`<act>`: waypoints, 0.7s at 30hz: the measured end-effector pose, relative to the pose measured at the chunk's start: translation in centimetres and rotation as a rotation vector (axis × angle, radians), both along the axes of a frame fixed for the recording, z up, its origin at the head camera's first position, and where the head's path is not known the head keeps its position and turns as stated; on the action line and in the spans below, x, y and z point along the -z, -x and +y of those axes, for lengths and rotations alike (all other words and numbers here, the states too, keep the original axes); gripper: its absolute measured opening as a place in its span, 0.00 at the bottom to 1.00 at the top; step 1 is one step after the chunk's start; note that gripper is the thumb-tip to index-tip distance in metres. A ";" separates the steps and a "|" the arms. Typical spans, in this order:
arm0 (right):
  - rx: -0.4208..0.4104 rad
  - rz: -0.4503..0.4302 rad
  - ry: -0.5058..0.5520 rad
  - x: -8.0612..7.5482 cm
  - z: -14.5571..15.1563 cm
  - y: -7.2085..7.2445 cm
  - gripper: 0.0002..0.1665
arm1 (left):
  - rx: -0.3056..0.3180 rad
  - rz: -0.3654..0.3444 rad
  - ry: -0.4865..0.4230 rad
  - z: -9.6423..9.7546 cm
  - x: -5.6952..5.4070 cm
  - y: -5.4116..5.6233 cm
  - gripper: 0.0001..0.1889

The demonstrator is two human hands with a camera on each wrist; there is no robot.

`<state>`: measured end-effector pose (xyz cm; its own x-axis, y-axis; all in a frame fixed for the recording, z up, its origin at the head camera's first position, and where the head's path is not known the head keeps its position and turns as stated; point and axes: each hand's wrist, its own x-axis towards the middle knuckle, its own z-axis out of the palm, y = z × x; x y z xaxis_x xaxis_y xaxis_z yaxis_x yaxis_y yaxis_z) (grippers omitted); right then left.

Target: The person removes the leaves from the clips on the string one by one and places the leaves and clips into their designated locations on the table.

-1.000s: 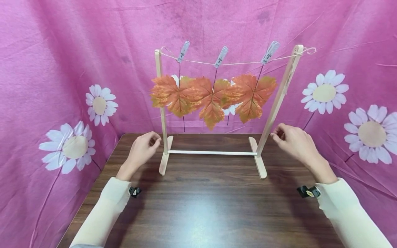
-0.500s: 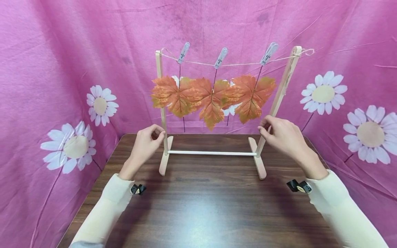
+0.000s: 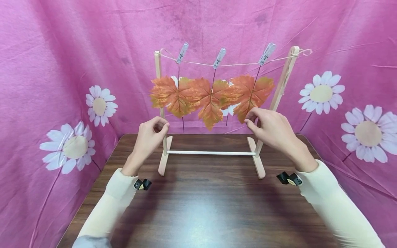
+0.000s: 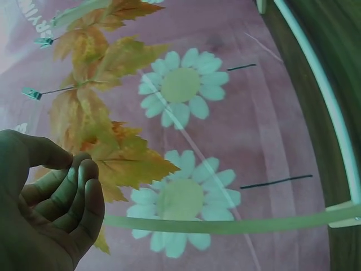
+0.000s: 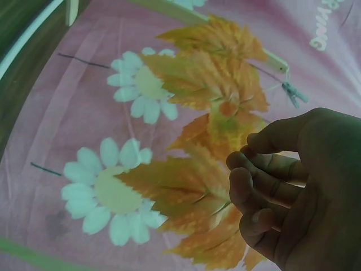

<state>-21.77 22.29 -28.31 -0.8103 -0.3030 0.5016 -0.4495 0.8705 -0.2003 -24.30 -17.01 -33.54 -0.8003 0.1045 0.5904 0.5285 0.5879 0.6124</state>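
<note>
Three orange artificial maple leaves, the left one (image 3: 178,98), the middle one (image 3: 211,106) and the right one (image 3: 249,91), hang side by side with overlapping edges. Pale clothespins (image 3: 219,58) clip their dark stems to a thin string (image 3: 238,64), strung across a wooden rack (image 3: 284,81). My left hand (image 3: 148,136) is beside the left post, below the left leaf, its fingers loosely bent and holding nothing. Thumb and forefinger come close together on my right hand (image 3: 273,129), which overlaps the right leaf's lower tip in the head view; no object shows between its fingers.
The rack's feet (image 3: 256,158) stand on a dark wooden table (image 3: 198,199), joined by a white rod (image 3: 211,153). A pink cloth (image 3: 130,41) printed with white daisies (image 3: 321,92) surrounds the table at the back and sides.
My right hand has moved left and up, from outside the right post to in front of the right leaf. The left hand has risen slightly and shifted right. The leaves hang as before.
</note>
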 end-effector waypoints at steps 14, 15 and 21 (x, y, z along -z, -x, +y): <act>-0.100 0.057 0.057 -3.3 -3.7 1.4 0.04 | 0.020 0.038 -0.117 1.7 -2.6 0.4 0.04; -0.103 0.059 0.055 -3.5 -4.0 1.6 0.05 | 0.019 0.038 -0.122 1.8 -2.8 0.5 0.04; -0.142 0.059 0.055 -5.0 -5.6 2.5 0.06 | 0.019 0.027 -0.167 2.7 -3.7 1.0 0.06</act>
